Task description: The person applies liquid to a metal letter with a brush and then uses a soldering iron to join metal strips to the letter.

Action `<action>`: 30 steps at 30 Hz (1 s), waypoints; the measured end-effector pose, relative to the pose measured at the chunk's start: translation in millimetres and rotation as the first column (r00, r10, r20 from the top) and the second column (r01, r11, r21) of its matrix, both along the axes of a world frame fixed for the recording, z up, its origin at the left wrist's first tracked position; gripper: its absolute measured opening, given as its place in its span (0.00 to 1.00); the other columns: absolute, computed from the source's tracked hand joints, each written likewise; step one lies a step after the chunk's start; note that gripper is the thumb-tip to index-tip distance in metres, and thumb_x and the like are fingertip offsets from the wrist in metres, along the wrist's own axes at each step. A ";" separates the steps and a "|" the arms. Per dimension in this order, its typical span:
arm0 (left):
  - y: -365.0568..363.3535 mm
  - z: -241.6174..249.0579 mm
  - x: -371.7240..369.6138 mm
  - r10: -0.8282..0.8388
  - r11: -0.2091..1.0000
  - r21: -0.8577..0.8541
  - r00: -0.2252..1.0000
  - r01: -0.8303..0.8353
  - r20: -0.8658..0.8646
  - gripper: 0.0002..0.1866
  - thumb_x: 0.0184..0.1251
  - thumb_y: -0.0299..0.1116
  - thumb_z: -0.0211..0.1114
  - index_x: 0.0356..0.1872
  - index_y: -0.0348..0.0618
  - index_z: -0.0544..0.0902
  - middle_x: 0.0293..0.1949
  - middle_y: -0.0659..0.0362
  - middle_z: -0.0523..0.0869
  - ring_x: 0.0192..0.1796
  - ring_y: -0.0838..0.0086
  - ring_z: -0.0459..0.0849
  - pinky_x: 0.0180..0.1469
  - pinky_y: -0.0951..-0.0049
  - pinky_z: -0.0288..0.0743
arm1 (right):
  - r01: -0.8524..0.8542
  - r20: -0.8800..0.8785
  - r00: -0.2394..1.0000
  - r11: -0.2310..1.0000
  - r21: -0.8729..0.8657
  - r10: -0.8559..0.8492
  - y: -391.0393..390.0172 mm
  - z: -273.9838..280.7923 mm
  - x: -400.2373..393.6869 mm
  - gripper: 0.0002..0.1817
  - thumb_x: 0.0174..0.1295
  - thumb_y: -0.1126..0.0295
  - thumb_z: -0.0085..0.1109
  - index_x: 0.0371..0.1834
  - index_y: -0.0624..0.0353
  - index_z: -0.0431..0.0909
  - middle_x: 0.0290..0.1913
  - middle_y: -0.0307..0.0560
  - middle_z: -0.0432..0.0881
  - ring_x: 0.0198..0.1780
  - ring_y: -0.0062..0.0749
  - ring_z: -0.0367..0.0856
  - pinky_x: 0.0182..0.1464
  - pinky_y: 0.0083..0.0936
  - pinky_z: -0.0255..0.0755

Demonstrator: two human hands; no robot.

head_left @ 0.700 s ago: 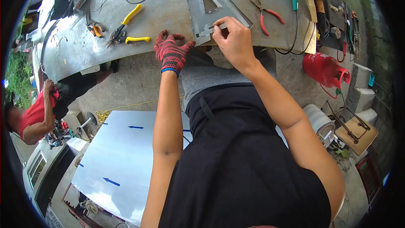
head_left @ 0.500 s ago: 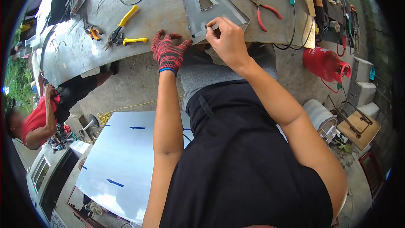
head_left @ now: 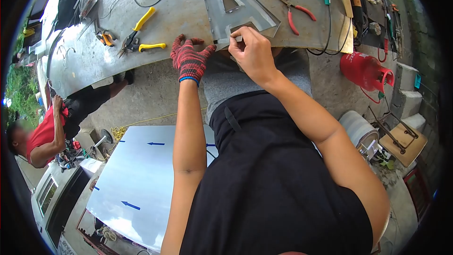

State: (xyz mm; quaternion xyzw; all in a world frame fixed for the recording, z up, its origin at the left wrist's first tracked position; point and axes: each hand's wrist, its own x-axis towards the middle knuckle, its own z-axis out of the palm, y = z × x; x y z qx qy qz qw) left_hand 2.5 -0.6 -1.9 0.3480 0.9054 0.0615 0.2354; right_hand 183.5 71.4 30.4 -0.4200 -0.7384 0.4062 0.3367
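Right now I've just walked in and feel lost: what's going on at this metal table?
A person in black has both hands at an A-shaped metal piece on the table. Their gloved left hand rests by the piece's near left corner; the bare right hand has its fingertips together at the near edge, though whether they hold anything is unclear. Red-handled pliers lie to the right, yellow-handled snips to the left.

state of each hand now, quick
Left hand, in a red-and-black knit glove: open, spread.
Right hand, bare: closed in a pinch; held thing, if any, unclear.
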 end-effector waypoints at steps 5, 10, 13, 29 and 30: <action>1.0 2.4 1.2 0.017 1.000 -0.023 1.000 -0.017 0.009 0.30 0.49 0.59 0.84 0.52 0.59 0.90 0.79 0.53 0.66 0.78 0.51 0.67 0.77 0.49 0.66 | -0.005 0.027 1.000 1.000 0.008 0.005 0.7 0.5 2.4 0.07 0.61 0.78 0.69 0.39 0.64 0.81 0.33 0.53 0.84 0.29 0.44 0.86 0.34 0.38 0.79; -0.1 2.6 1.1 0.019 1.000 -0.020 1.000 -0.019 0.012 0.30 0.48 0.60 0.84 0.52 0.60 0.91 0.79 0.54 0.66 0.79 0.52 0.66 0.77 0.50 0.64 | 0.021 0.008 1.000 1.000 0.016 -0.021 13.7 12.5 4.8 0.06 0.61 0.77 0.69 0.38 0.64 0.81 0.33 0.53 0.85 0.30 0.44 0.86 0.34 0.38 0.79; -0.9 2.5 0.5 0.003 1.000 -0.006 1.000 -0.003 0.016 0.30 0.50 0.58 0.84 0.53 0.58 0.90 0.79 0.52 0.67 0.78 0.51 0.67 0.77 0.49 0.65 | 0.012 0.040 0.999 1.000 0.010 -0.012 18.9 9.9 5.0 0.05 0.61 0.77 0.68 0.38 0.64 0.81 0.33 0.53 0.85 0.31 0.45 0.86 0.35 0.38 0.79; 0.2 2.8 1.7 0.006 1.000 -0.012 1.000 -0.006 0.002 0.30 0.50 0.59 0.83 0.53 0.58 0.91 0.78 0.52 0.68 0.78 0.51 0.67 0.77 0.50 0.65 | -0.048 0.087 0.995 0.999 0.021 0.046 19.9 5.3 6.6 0.05 0.63 0.76 0.68 0.39 0.64 0.83 0.33 0.52 0.84 0.29 0.44 0.85 0.36 0.37 0.78; 0.1 1.9 1.0 0.005 1.000 -0.011 1.000 -0.005 0.002 0.30 0.50 0.59 0.83 0.53 0.58 0.91 0.78 0.52 0.68 0.78 0.51 0.67 0.77 0.50 0.65 | -0.047 0.087 0.995 0.999 0.022 0.045 19.5 3.5 6.1 0.05 0.63 0.76 0.68 0.39 0.64 0.83 0.33 0.52 0.84 0.29 0.44 0.85 0.36 0.37 0.78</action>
